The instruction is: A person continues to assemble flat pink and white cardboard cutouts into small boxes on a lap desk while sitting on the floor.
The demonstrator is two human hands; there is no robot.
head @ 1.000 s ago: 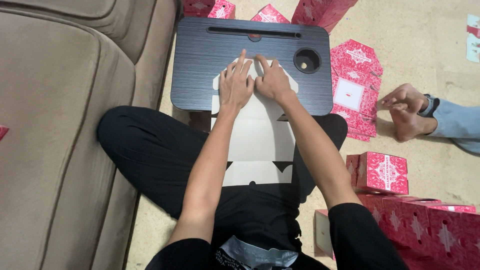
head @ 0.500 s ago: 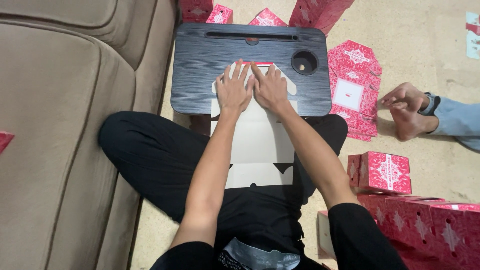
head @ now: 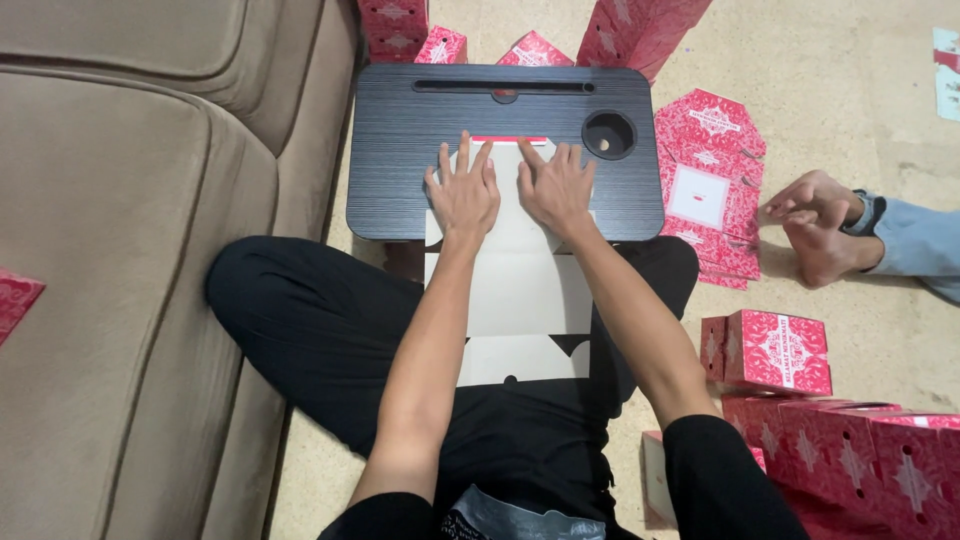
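Both palms spread flat: left hand (head: 464,193) and right hand (head: 556,187) press the unfolded white-and-red cardboard box blank (head: 508,285) onto the dark lap desk (head: 400,150); light, stiff sheet, likely creasing easily, best gripped at its edges

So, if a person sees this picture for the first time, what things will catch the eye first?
First, the two hands, the left hand and the right hand, pressed flat side by side on a white unfolded cardboard blank that lies over a dark lap desk and the person's lap. Next, the many red patterned boxes folded at lower right, with flat red blanks on the floor right of the desk. A beige sofa fills the left side.
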